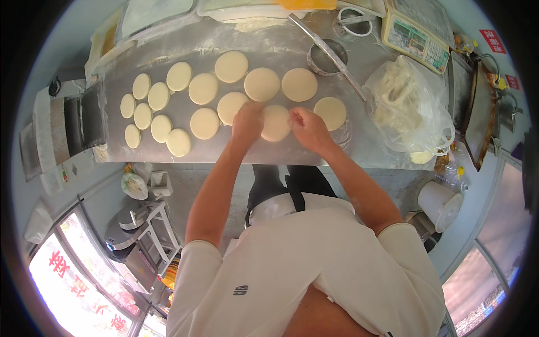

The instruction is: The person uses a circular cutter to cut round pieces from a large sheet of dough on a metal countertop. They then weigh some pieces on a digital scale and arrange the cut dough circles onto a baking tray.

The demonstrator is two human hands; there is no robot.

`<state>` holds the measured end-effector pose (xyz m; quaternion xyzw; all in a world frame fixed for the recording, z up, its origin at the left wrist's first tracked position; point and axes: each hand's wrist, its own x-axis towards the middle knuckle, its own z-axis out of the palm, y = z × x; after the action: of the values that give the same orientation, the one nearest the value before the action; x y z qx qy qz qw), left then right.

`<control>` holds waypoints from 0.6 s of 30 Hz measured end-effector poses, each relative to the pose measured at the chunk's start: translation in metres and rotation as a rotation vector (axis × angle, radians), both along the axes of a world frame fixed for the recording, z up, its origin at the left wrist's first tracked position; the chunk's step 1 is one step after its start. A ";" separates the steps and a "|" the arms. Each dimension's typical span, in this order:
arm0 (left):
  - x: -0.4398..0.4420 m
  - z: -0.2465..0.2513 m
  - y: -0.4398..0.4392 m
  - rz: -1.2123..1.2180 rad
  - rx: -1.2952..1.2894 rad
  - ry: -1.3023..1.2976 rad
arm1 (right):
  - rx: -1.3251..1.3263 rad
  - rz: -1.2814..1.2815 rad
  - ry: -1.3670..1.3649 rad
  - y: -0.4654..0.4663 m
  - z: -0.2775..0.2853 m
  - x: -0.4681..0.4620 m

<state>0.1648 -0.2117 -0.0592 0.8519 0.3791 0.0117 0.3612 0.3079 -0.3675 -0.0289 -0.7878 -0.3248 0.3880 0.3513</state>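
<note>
A round, flat dough disc (276,123) lies on the floury metal worktop (252,153), close to its front edge. My left hand (248,122) grips its left rim, fingers mostly hidden behind the back of the hand. At the opposite rim, my right hand (309,127) has curled fingers pinching the edge. Just past my left hand is another dough disc (231,108), partly covered by it. A further dough disc (330,113) rests right of my right hand, and two more, a left one (262,84) and a right one (299,84), lie behind.
Several more dough discs (203,88) spread leftward. A metal rod (328,52) leans across a round metal ring (316,61). Right of these sit a plastic bag of dough (400,105) and a digital scale (414,42). Trays (156,19) line the back; a white bucket (438,206) stands below right.
</note>
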 end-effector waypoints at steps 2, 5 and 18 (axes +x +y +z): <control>-0.008 0.012 -0.013 -0.125 -0.020 -0.061 | 0.022 -0.003 -0.048 0.001 -0.004 -0.007; -0.023 0.038 -0.039 -0.334 -0.100 -0.090 | 0.128 0.133 -0.390 0.003 0.008 -0.018; -0.087 0.013 -0.070 0.210 -0.220 -0.215 | -0.026 0.273 -0.023 -0.047 0.003 -0.046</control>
<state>0.0777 -0.2813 -0.0466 0.7567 0.4242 0.0989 0.4875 0.2617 -0.4143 -0.0259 -0.7450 -0.4280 0.4273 0.2814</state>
